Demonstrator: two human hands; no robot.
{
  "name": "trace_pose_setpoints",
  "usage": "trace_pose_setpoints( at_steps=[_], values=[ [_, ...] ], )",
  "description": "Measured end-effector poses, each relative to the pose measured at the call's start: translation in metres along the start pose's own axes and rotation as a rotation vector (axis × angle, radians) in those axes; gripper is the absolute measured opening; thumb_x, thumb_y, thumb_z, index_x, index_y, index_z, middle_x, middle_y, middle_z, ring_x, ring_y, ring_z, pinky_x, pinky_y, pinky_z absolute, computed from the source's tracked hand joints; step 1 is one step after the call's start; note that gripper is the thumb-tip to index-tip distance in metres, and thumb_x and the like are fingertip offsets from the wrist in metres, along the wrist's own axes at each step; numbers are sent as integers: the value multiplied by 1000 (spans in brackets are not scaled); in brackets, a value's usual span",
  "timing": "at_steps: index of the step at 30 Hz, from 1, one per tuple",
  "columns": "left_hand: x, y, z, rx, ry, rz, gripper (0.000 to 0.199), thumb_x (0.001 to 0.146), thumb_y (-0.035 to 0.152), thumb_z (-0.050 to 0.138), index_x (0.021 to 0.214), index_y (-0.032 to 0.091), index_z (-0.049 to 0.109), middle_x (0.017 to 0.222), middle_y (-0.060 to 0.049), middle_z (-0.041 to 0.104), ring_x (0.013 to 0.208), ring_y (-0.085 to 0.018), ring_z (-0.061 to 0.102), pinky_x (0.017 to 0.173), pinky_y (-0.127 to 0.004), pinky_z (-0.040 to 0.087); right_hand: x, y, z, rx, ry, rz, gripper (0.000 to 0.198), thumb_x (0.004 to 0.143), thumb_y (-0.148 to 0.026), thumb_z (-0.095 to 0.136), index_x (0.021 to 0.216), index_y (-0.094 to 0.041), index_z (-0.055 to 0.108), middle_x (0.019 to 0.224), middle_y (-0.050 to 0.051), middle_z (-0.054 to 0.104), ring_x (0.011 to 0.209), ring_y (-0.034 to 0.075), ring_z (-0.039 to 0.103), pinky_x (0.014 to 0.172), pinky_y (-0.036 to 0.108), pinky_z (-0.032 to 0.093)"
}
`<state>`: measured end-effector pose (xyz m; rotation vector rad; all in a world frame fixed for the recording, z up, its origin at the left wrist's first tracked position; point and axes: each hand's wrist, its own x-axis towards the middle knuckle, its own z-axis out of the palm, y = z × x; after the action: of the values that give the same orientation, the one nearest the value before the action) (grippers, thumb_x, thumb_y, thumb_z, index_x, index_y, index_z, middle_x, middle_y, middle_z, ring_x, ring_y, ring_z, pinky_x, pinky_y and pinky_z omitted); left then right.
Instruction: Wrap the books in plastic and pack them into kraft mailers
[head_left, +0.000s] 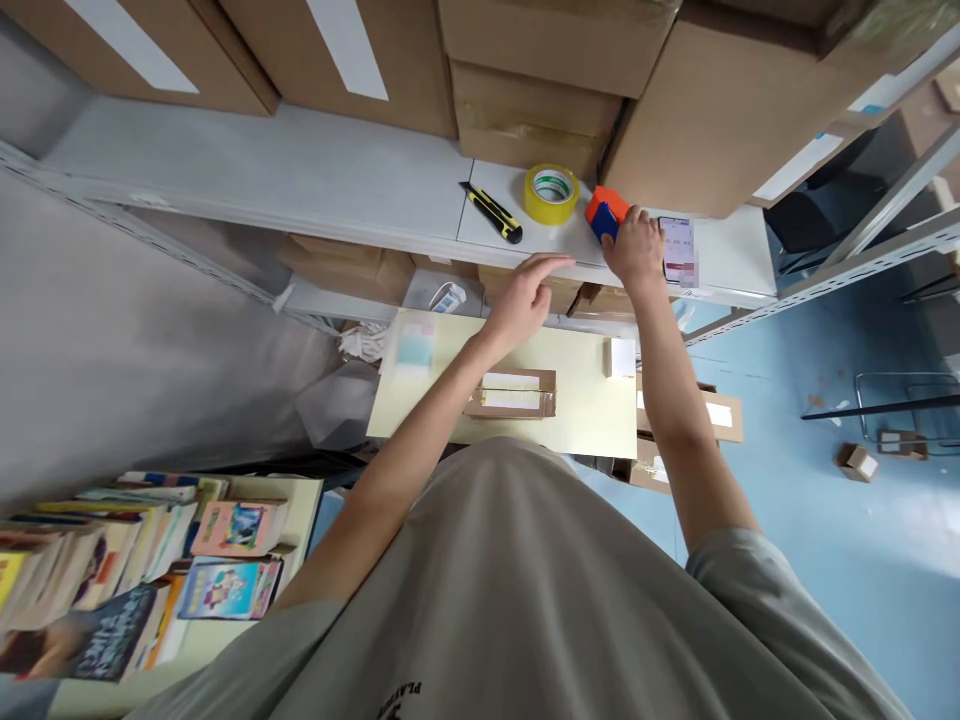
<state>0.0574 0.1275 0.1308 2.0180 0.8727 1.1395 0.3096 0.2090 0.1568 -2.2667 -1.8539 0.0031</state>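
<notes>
My right hand (636, 248) is at the shelf's front edge, its thumb and fingers closed on a small orange and blue object (602, 214) whose kind I cannot make out. Just right of that hand lies a phone (678, 248) with its screen lit. My left hand (521, 300) hangs in front of the shelf edge, holding nothing; its fingers stretch to the right and the thumb stands apart. A roll of yellow tape (551, 207) and a black and yellow utility knife (492, 212) lie on the shelf beyond it.
Large cardboard boxes (525, 110) line the back of the shelf (300, 165). Below, a pale yellow table (585, 400) bears a taped carton (511, 394) and a small white box (620, 357). Books (142, 540) fill a surface at lower left. Cartons (856, 463) lie on the blue floor.
</notes>
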Motion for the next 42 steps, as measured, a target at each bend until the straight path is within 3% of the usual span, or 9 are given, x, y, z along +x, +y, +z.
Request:
trace_pose_setpoints(
  at_steps=[4, 7, 13, 16, 19, 28, 32, 35, 42],
  values=[
    [-17, 10, 9, -16, -45, -28, 60, 106, -1, 51, 150, 25, 81, 160, -8, 82, 154, -27, 76, 138, -47, 59, 3, -14, 5, -63, -76, 100, 49, 121, -26, 50, 159, 2, 61, 146, 36, 80, 146, 43, 74, 134, 62, 47],
    [-55, 6, 8, -74, -9, -130, 47, 111, 5, 56, 146, 24, 81, 155, -10, 84, 148, -26, 79, 132, -45, 63, -37, -10, 5, 4, -59, 131, 51, 122, -32, 51, 165, -4, 57, 148, 33, 80, 145, 46, 77, 128, 63, 54],
    [-149, 3, 8, -342, 165, -348, 23, 118, 38, 76, 135, 23, 76, 126, -11, 87, 114, -21, 87, 104, -35, 72, -187, -23, 33, 911, -135, 22, 73, 110, -95, 58, 139, -28, 64, 128, 15, 82, 123, 36, 80, 110, 56, 69],
    [-183, 8, 2, -400, 219, -431, 35, 114, 54, 84, 126, 23, 75, 121, -9, 86, 108, -21, 86, 100, -33, 72, -247, -55, 53, 1234, -329, 89, 77, 93, -101, 79, 123, -31, 63, 118, 9, 83, 113, 31, 80, 107, 50, 71],
    [-204, 11, -14, -398, 243, -494, 43, 111, 63, 87, 120, 23, 74, 119, -8, 84, 103, -20, 85, 97, -33, 72, -277, -88, 64, 1309, -449, 132, 76, 90, -98, 85, 120, -32, 64, 117, 8, 83, 112, 30, 79, 110, 50, 70],
    [-221, 3, -77, -350, 113, -532, 42, 109, 66, 86, 117, 25, 84, 121, -10, 85, 110, -26, 81, 103, -41, 68, -284, -129, 63, 1077, -521, 130, 77, 93, -101, 80, 123, -31, 67, 114, 8, 79, 107, 32, 74, 101, 52, 68],
    [-219, -24, -108, -585, 132, -712, 72, 101, 86, 85, 136, 23, 86, 128, -13, 87, 116, -29, 82, 102, -41, 67, -282, -123, 47, 963, -671, 93, 79, 89, -99, 87, 123, -30, 65, 116, 9, 81, 102, 33, 77, 94, 54, 69],
    [-212, -44, -126, -759, 65, -792, 86, 93, 98, 83, 129, 21, 89, 127, -16, 89, 117, -33, 83, 98, -41, 66, -278, -119, 29, 814, -810, 23, 75, 94, -97, 85, 120, -30, 65, 113, 8, 79, 99, 32, 75, 90, 54, 68],
    [-209, -58, -121, -935, -30, -841, 54, 91, 72, 100, 97, 19, 86, 98, -9, 85, 93, -25, 79, 84, -39, 64, -269, -122, 5, 560, -919, -93, 75, 95, -102, 77, 111, -30, 65, 98, 6, 72, 87, 28, 65, 78, 49, 60]
  ],
)
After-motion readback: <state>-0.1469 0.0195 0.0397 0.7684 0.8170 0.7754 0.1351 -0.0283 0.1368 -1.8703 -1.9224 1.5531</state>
